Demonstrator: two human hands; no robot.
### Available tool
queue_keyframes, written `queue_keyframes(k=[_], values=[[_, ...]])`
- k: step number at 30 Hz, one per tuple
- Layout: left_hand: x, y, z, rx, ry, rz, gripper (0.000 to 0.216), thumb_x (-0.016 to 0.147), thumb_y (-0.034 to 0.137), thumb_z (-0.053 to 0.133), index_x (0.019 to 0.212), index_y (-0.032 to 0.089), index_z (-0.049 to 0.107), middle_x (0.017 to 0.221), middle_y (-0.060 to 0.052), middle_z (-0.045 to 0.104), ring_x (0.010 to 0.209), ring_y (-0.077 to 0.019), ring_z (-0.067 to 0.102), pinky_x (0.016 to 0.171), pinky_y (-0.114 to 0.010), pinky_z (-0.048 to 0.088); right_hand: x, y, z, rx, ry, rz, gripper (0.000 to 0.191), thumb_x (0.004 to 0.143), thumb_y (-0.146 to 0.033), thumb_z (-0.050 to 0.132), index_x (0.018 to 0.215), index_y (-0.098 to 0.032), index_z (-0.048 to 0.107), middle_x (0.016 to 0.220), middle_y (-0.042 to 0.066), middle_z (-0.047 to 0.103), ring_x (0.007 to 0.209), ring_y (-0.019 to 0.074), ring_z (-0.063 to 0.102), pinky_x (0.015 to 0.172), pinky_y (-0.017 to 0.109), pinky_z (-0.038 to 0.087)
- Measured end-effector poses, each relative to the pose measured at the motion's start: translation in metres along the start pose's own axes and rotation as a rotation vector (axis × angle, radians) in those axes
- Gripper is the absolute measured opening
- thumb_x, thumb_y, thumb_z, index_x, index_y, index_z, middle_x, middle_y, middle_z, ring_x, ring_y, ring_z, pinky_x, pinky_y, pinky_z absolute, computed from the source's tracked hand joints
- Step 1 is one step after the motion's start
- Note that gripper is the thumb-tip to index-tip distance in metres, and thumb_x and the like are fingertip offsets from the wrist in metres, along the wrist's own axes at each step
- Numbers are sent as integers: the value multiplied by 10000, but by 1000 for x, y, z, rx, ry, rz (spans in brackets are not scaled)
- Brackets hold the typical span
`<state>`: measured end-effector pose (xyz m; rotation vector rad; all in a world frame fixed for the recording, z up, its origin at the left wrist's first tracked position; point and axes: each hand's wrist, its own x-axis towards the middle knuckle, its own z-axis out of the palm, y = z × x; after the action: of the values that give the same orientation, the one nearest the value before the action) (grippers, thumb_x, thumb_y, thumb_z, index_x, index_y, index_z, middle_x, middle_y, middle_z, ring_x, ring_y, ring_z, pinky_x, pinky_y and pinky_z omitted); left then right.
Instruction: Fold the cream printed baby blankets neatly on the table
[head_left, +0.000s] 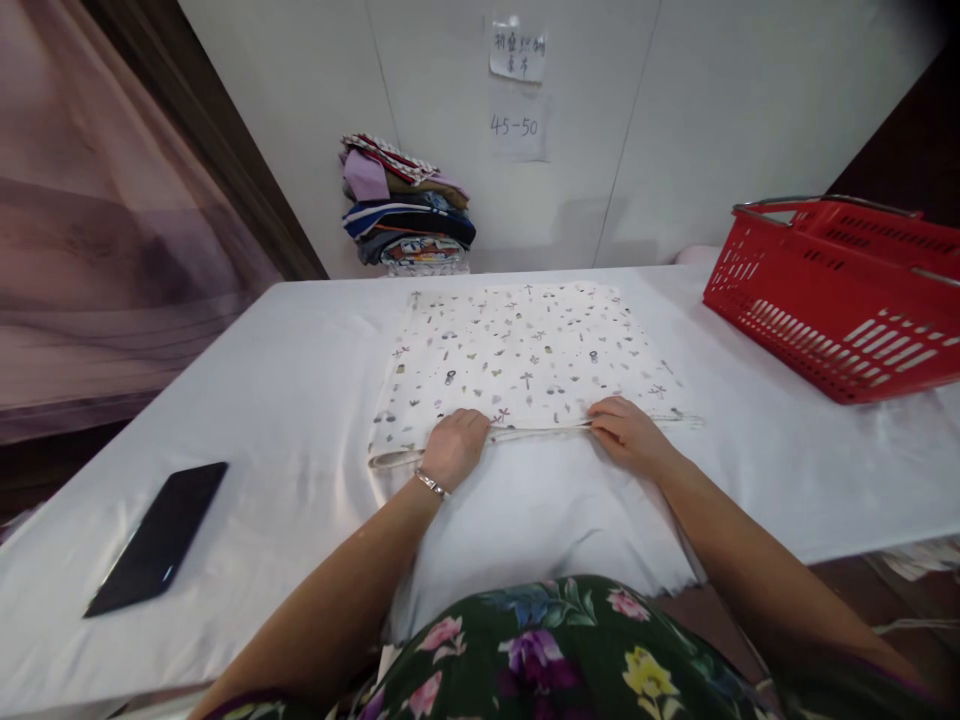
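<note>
The left hand [456, 446] and right hand [626, 430] pinch the near edge of the patterned cloth [517, 350], which lies folded on the white tabletop [292, 390] — probably to hold its layers evenly together.

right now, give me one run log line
left hand: gripping printed cloth, near edge | right hand: gripping same edge | cloth: folded, on table | red basket: at right

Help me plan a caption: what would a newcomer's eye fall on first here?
Probably the bright red basket on the right of the white table. Next comes the printed cloth in the middle, its near edge held by the left hand and right hand. Beyond it, to the left, stands a colourful stack of folded fabrics.
</note>
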<state>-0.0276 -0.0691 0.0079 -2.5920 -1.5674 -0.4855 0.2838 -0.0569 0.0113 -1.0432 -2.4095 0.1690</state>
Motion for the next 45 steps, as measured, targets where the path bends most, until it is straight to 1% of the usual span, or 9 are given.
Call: queue_keyframes(k=[5, 10, 19, 22, 26, 29, 33, 39, 45], values=[[-3, -4, 1, -64, 37, -15, 209, 897, 212, 379, 973, 184, 572, 933, -53, 624, 863, -173, 547, 731, -295, 430, -2, -1, 3, -19, -28, 43, 137, 813, -245, 492, 884, -220, 606, 973, 66, 614, 921, 220, 538, 806, 379, 429], [-8, -23, -11, -156, 6, -126, 208, 849, 235, 470, 1025, 187, 569, 945, -43, 630, 884, -174, 563, 774, -302, 445, -4, -1, 8, -80, -24, 110, 305, 849, -305, 464, 1132, -219, 537, 997, 77, 621, 919, 232, 552, 778, 381, 447], [-47, -73, -51, -177, -12, -338, 192, 750, 199, 533, 924, 208, 614, 992, -30, 623, 928, -188, 563, 827, -318, 446, -4, 5, 14, -166, -16, -11, 251, 890, -298, 425, 999, -215, 635, 1012, 63, 623, 932, 210, 555, 802, 361, 460], [-67, -75, -58, -181, 4, -383, 275, 735, 283, 580, 1002, 219, 594, 1083, -34, 593, 986, -200, 544, 856, -329, 443, -5, 6, 15, -189, 0, -16, 262, 887, -323, 425, 979, -213, 644, 996, 63, 626, 914, 211, 562, 784, 361, 467], [-91, -74, -57, -111, 5, -527, 362, 702, 199, 567, 1065, 202, 567, 1136, -54, 563, 1070, -220, 503, 915, -343, 419, -6, 7, 17, -200, -3, -1, 284, 886, -346, 415, 989, -213, 644, 1004, 68, 624, 911, 218, 565, 781, 366, 468], [-97, -70, -52, -75, 2, -663, 353, 704, 140, 510, 1047, 193, 570, 1063, -57, 593, 1015, -217, 529, 859, -333, 441, -8, 8, 19, -206, 2, 17, 300, 879, -378, 415, 984, -221, 647, 1014, 69, 622, 920, 225, 567, 781, 369, 470], [-90, -60, -44, -34, 33, -805, 267, 762, 261, 505, 1009, 197, 582, 923, -57, 628, 890, -227, 569, 770, -347, 453, -11, 13, 22, -223, 11, 26, 331, 871, -430, 409, 970, -227, 650, 1023, 62, 618, 932, 224, 565, 788, 366, 471], [-89, -61, -49, -40, 51, -857, 367, 753, 169, 475, 1114, 217, 523, 972, -50, 643, 897, -213, 588, 729, -304, 444, -14, 16, 25, -196, 4, 16, 309, 863, -396, 427, 1011, -234, 644, 1057, 61, 609, 962, 224, 560, 812, 359, 467], [-100, -73, -56, -68, -76, -851, 358, 750, 161, 486, 1096, 247, 524, 916, -25, 648, 839, -204, 601, 704, -301, 449, -10, 11, 25, -170, -20, 31, 292, 873, -357, 413, 996, -234, 648, 1053, 70, 606, 949, 230, 558, 789, 375, 476]])
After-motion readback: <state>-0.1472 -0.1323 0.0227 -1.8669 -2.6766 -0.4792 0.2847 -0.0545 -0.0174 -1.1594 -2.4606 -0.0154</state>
